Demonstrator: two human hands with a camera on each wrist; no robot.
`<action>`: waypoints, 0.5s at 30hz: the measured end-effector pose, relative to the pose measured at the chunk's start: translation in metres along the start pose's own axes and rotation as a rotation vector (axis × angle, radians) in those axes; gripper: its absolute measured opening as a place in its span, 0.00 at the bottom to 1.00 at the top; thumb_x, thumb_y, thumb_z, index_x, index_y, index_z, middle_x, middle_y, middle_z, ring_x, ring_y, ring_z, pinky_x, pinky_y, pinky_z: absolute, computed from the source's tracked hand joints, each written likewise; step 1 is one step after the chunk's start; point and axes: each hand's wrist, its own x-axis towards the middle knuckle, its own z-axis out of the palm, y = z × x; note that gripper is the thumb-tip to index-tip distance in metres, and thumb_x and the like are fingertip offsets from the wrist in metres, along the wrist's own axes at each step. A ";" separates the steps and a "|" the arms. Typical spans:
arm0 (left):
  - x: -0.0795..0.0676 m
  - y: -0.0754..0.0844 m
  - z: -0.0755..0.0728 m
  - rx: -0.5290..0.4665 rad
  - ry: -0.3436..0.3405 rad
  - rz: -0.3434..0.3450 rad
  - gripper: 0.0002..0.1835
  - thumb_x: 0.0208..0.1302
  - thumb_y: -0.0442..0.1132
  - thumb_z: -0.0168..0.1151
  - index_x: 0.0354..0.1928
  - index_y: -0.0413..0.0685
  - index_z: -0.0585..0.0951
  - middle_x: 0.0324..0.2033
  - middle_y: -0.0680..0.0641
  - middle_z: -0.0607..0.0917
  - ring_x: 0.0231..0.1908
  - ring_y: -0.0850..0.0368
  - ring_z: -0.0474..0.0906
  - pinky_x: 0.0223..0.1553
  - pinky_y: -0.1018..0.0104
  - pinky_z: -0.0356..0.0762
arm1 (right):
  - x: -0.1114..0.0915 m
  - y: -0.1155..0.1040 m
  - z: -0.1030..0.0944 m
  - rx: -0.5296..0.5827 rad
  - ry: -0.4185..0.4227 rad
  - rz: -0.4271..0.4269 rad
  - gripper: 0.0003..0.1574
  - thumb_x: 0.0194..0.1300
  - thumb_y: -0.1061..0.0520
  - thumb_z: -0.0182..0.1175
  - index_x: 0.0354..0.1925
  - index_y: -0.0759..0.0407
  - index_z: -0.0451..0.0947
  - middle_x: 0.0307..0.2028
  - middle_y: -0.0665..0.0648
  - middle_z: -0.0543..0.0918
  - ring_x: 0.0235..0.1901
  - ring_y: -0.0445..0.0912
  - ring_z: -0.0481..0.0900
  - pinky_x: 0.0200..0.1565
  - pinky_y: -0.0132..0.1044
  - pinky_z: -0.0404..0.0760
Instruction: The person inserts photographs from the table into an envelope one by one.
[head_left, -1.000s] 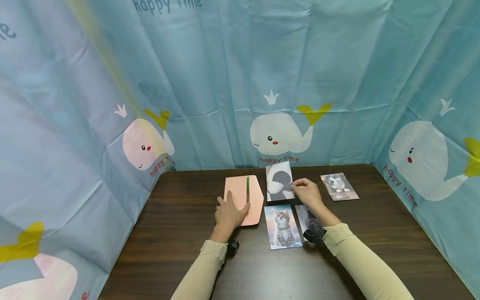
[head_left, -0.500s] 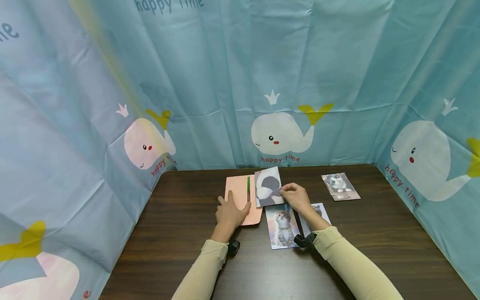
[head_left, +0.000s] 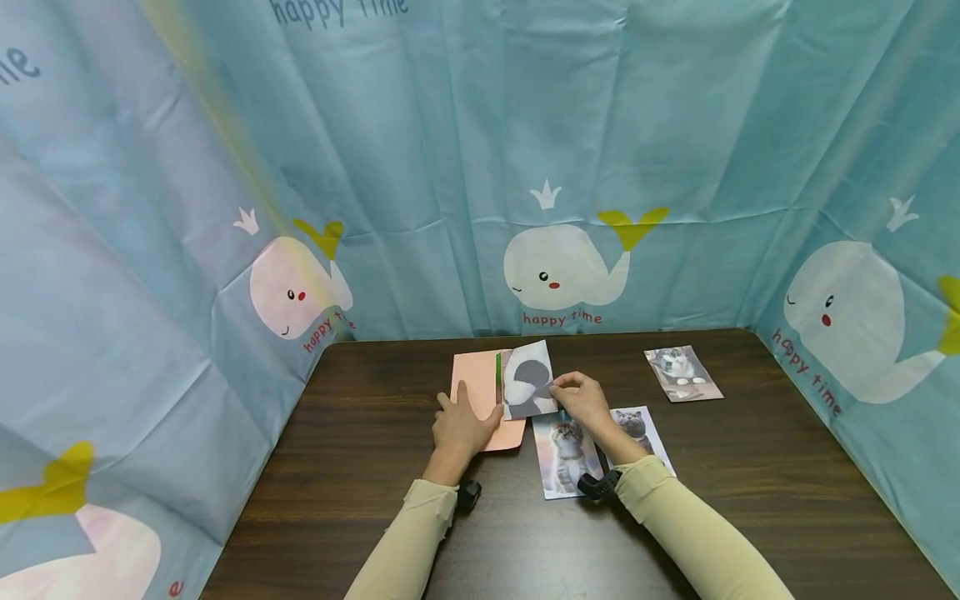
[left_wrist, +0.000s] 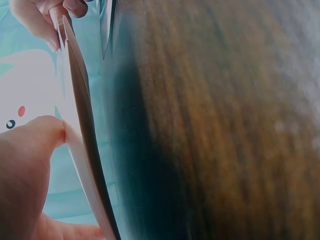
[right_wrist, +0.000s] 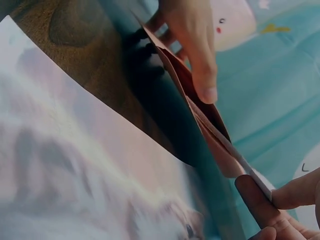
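The edge of a grey-and-white card (head_left: 531, 381) is pinched by the right hand (head_left: 583, 402), the grip closed between thumb and finger. A pink envelope (head_left: 472, 367) is steadied by the left hand (head_left: 462, 431), its fingers spread. The card is held over the envelope's right part; insertion seems the step in hand, and a level, gentle push is probably needed. How deep the card is entered cannot be told. A grey kitten card (head_left: 633, 423) is partly covered by the right sleeve (head_left: 712, 529).
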 end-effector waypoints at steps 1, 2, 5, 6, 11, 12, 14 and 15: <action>0.000 0.000 0.000 0.000 -0.001 0.000 0.55 0.64 0.72 0.66 0.82 0.44 0.64 0.62 0.24 0.70 0.45 0.27 0.82 0.44 0.39 0.84 | 0.000 0.000 0.001 0.002 0.001 0.001 0.11 0.73 0.55 0.68 0.47 0.62 0.85 0.48 0.66 0.91 0.42 0.50 0.88 0.38 0.36 0.78; 0.000 0.000 0.000 -0.001 0.000 0.001 0.55 0.64 0.72 0.66 0.82 0.44 0.64 0.62 0.24 0.70 0.46 0.27 0.82 0.44 0.39 0.84 | 0.000 0.001 0.002 0.006 0.001 0.003 0.11 0.73 0.55 0.68 0.47 0.62 0.85 0.48 0.66 0.91 0.43 0.51 0.88 0.38 0.36 0.78; 0.002 0.000 0.000 0.001 0.001 0.002 0.54 0.65 0.72 0.65 0.82 0.44 0.64 0.62 0.24 0.70 0.46 0.27 0.82 0.45 0.39 0.84 | 0.000 0.001 0.005 0.015 0.001 0.001 0.12 0.73 0.56 0.68 0.47 0.63 0.85 0.48 0.66 0.91 0.47 0.54 0.89 0.39 0.36 0.79; 0.002 0.000 0.001 -0.001 0.001 0.003 0.54 0.64 0.71 0.66 0.82 0.44 0.64 0.62 0.24 0.70 0.46 0.27 0.82 0.45 0.39 0.84 | 0.000 0.001 0.006 0.018 0.003 0.005 0.11 0.73 0.55 0.68 0.47 0.62 0.85 0.47 0.66 0.91 0.48 0.54 0.90 0.39 0.35 0.79; 0.003 0.000 0.001 0.005 -0.004 -0.001 0.55 0.64 0.71 0.66 0.82 0.43 0.64 0.63 0.24 0.69 0.47 0.26 0.82 0.46 0.38 0.83 | -0.001 0.000 0.010 0.030 0.003 0.006 0.11 0.72 0.56 0.69 0.47 0.63 0.85 0.45 0.65 0.92 0.42 0.50 0.90 0.36 0.35 0.79; 0.003 0.000 0.001 0.004 0.000 -0.001 0.55 0.63 0.71 0.67 0.82 0.43 0.64 0.63 0.24 0.70 0.47 0.26 0.82 0.46 0.38 0.83 | -0.001 0.000 0.011 0.033 0.001 0.002 0.12 0.72 0.56 0.69 0.47 0.64 0.85 0.44 0.66 0.92 0.40 0.48 0.89 0.35 0.35 0.79; 0.003 0.001 0.001 0.011 0.001 -0.007 0.56 0.63 0.71 0.67 0.82 0.42 0.64 0.63 0.24 0.70 0.48 0.27 0.82 0.46 0.39 0.84 | 0.000 0.000 0.013 0.041 -0.003 -0.004 0.11 0.72 0.57 0.69 0.46 0.65 0.85 0.43 0.66 0.92 0.38 0.47 0.88 0.34 0.34 0.78; 0.003 0.001 0.001 0.020 -0.001 -0.010 0.56 0.63 0.72 0.66 0.82 0.42 0.64 0.63 0.24 0.70 0.48 0.27 0.82 0.46 0.40 0.84 | 0.000 -0.001 0.014 0.039 0.000 -0.009 0.10 0.72 0.58 0.69 0.46 0.65 0.85 0.43 0.66 0.92 0.37 0.46 0.88 0.35 0.34 0.78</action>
